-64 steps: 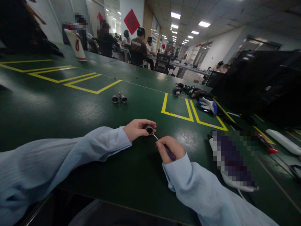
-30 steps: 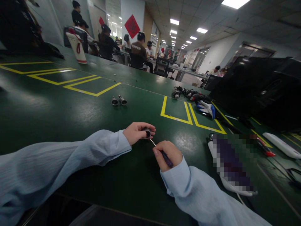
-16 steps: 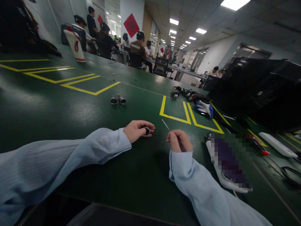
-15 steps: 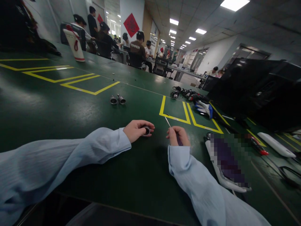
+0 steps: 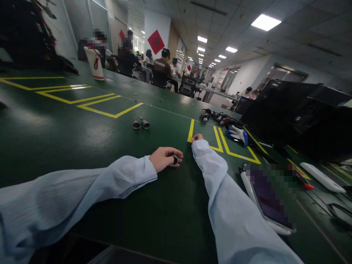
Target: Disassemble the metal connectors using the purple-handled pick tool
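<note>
My left hand [image 5: 164,158] is closed around a metal cup-shaped part [image 5: 175,159], whose round open end faces right between the thumb and fingers. Farther forward, my right hand [image 5: 198,138] rests at the corner of a yellow tape outline [image 5: 190,131]. Its fingers are curled, and a small dark spot shows at them; what they hold is mostly hidden. The thin tool is out of sight. Two more metal cup-shaped parts with narrow stems, a left one [image 5: 136,124] and a right one [image 5: 145,123], lie together on the green table [image 5: 115,141] beyond my left hand.
A phone [image 5: 271,201] lies beside my right forearm. Behind it are a white-and-blue glove [image 5: 238,135], dark cabled items [image 5: 217,116], a red-tipped tool [image 5: 308,186] and a white bar [image 5: 321,177]. A paper cup [image 5: 95,66] stands far left. People sit at tables beyond.
My right hand has moved forward to the tape corner, and the thin light-shafted tool it held no longer shows. My left hand keeps its hold. The whole view has shifted slightly.
</note>
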`<action>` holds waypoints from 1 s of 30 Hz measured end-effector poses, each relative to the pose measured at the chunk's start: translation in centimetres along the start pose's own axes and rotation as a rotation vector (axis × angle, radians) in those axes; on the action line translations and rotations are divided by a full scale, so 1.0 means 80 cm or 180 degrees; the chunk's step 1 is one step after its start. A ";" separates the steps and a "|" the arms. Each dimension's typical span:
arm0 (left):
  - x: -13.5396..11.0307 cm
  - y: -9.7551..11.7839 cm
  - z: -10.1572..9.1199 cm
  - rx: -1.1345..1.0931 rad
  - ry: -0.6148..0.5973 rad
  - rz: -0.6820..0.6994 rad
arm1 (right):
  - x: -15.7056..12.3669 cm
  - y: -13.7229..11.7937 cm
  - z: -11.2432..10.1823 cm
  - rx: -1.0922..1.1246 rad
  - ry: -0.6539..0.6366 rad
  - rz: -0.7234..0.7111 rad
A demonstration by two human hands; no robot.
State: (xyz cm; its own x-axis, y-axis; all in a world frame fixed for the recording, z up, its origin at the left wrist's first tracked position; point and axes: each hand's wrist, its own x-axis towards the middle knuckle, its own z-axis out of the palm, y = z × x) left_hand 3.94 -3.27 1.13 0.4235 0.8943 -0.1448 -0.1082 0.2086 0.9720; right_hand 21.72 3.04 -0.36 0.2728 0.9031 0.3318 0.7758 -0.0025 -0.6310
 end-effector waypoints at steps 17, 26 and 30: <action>-0.011 0.016 -0.031 -0.0389 0.0678 -0.0084 | -0.185 -0.036 -0.015 0.0286 -0.0907 -0.1597; -0.004 0.003 -0.038 -0.0348 0.0483 0.0136 | -0.165 -0.047 -0.067 0.1435 -0.0032 -0.0492; -0.002 -0.002 -0.042 -0.0319 0.0428 0.0229 | -0.166 -0.053 -0.075 0.1712 0.0027 0.0201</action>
State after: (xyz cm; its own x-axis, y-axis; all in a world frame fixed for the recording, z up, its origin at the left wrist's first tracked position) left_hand 0.91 -2.11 0.38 0.2880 0.9518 -0.1054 -0.2258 0.1745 0.9584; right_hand 18.24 -11.54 2.12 0.3157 0.9048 0.2857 0.3575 0.1655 -0.9191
